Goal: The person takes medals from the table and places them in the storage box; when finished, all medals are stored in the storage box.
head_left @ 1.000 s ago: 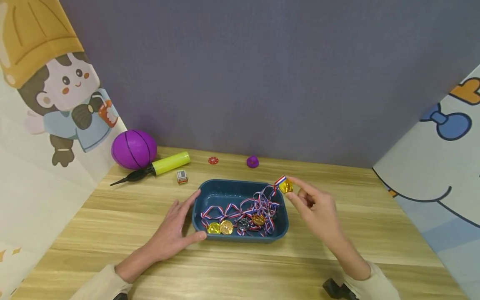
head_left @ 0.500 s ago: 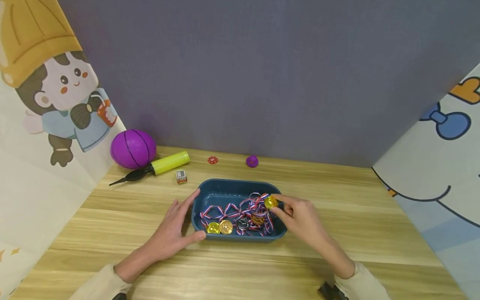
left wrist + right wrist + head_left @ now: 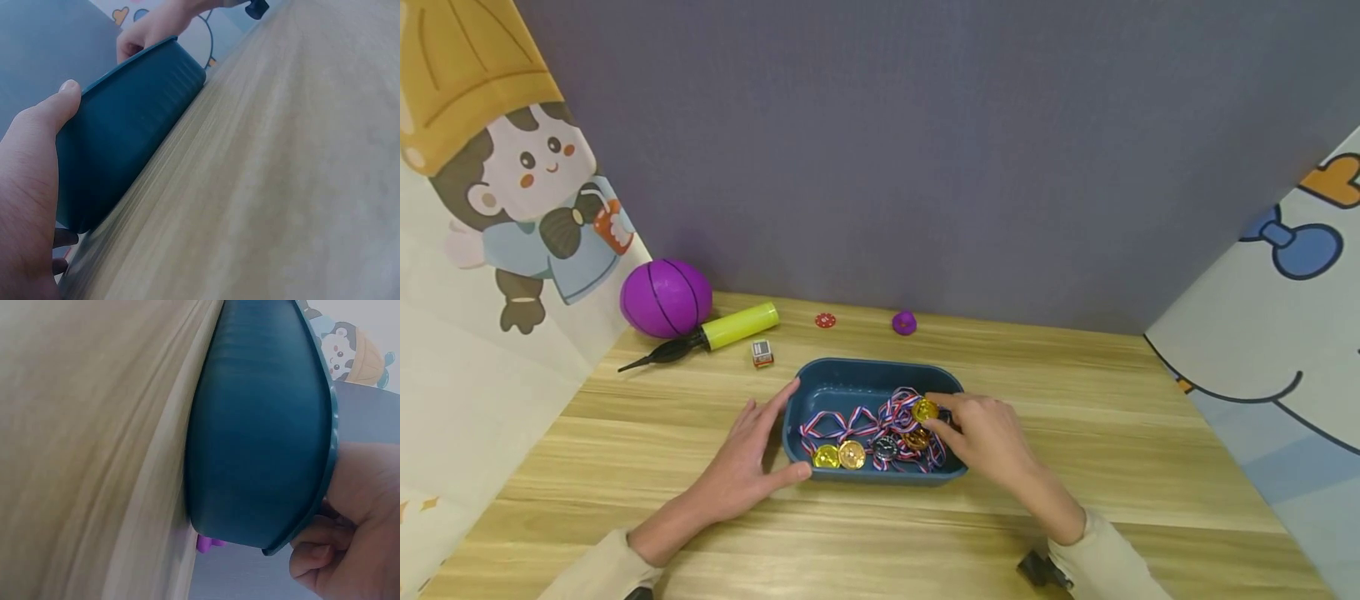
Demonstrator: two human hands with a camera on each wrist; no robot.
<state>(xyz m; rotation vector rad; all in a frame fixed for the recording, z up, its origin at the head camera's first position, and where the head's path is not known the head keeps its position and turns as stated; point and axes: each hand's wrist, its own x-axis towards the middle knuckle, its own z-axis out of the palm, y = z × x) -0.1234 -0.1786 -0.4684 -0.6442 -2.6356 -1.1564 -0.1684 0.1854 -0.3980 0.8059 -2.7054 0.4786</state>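
Observation:
A dark blue tray [image 3: 838, 387] stands on the wooden table and holds several medals on red, white and blue ribbons [image 3: 865, 421]. My right hand [image 3: 977, 433] reaches over the tray's right end and pinches a gold medal [image 3: 924, 409] low inside it. My left hand [image 3: 745, 462] lies against the tray's left end, fingers straight along the wall and thumb at the front corner. The left wrist view shows that thumb [image 3: 53, 115] against the tray wall [image 3: 125, 137]. Only the tray's outer wall [image 3: 262, 425] and part of my right hand [image 3: 350, 512] appear in the right wrist view.
At the back left lie a purple ball [image 3: 666, 297], a yellow and black pump [image 3: 715, 333] and a small cube [image 3: 763, 353]. A red disc [image 3: 825, 320] and a small purple piece [image 3: 904, 322] sit near the grey back wall. Cartoon panels close both sides.
My right hand has brought the gold medal from above the tray's back right corner down and left into the tray. The left hand has stayed in place.

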